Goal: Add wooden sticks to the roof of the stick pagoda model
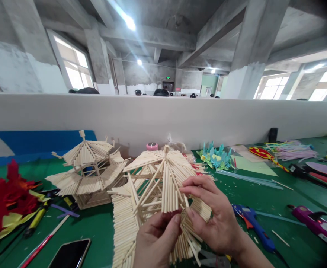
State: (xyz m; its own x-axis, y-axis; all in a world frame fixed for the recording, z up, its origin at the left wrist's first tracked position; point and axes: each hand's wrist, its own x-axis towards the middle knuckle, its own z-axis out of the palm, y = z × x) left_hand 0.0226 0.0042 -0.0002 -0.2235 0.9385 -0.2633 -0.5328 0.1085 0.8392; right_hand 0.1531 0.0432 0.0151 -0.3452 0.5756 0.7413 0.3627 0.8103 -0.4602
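Vertically stands the stick pavilion, peak up; right hand pinches a stick; left hand, can't tell.

A dark-screened phone lies on the green table, a teal paper flower farther back.

Glue gun right of nearer pavilion

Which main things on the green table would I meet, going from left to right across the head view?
Red paper, rear stick house, stick house at the hands, blue-green paper flower, blue glue gun, purple tool.
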